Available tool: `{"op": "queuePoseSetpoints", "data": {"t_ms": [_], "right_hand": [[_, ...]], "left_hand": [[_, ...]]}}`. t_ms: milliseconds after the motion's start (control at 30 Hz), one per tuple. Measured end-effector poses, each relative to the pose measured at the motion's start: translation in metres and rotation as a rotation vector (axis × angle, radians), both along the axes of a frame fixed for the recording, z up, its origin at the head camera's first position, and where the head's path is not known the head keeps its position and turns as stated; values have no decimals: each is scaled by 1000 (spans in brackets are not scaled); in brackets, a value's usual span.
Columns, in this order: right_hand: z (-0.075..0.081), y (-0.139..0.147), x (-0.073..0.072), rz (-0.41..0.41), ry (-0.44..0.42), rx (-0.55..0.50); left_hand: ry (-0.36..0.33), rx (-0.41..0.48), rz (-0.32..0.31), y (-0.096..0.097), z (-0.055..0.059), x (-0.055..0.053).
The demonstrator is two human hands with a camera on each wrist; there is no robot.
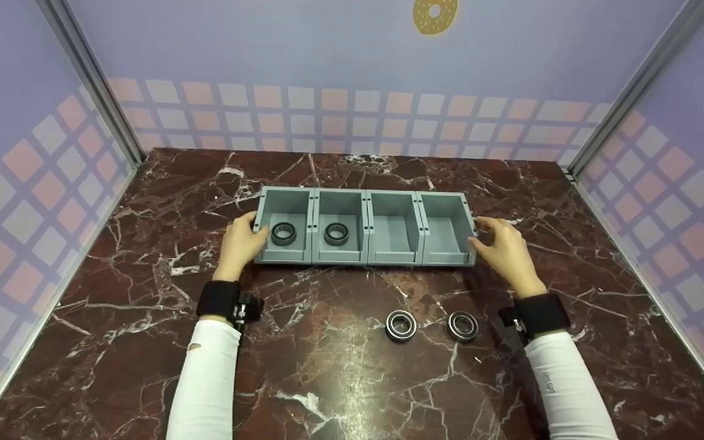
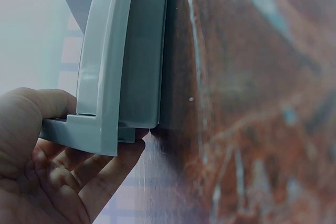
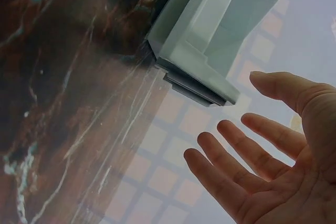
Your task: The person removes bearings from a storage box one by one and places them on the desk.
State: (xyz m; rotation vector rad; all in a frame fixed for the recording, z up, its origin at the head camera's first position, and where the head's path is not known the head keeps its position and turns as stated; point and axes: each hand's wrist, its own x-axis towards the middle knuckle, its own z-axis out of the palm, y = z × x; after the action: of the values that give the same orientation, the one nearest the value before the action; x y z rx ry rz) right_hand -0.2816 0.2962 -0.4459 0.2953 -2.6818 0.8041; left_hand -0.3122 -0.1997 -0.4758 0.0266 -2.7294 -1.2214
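Though on bins [image 1: 366, 227], left grip [image 1: 242, 244] partly invisible.

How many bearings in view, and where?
4: one bearing in the leftmost bin, another in the next bin, a third and fourth on the table in front.

A lilac wall [image 1: 266, 43] stands between 2 grey posts [image 1: 90, 73].

The two right boxes [image 1: 395, 258] leave a free way down; black rings [image 1: 283, 243] obstruct the left boxes [image 1: 288, 256]. Two loose rings [image 1: 390, 326] on the table [image 1: 120, 366] stand in the way in front. The left hand [image 2: 58, 171] blocks the left end; a gap separates right hand [image 3: 291, 179] and box.
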Motion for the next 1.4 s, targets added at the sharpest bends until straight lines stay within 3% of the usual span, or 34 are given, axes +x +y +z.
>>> {"op": "queuePoseSetpoints", "data": {"t_ms": [333,1400], "right_hand": [[-4,5,-11,-30,-106,-40],[-27,1,-45,0,-261,-197]], "left_hand": [[0,1,-3,0,1,0],[3,14,3,-1,0,-1]]}}
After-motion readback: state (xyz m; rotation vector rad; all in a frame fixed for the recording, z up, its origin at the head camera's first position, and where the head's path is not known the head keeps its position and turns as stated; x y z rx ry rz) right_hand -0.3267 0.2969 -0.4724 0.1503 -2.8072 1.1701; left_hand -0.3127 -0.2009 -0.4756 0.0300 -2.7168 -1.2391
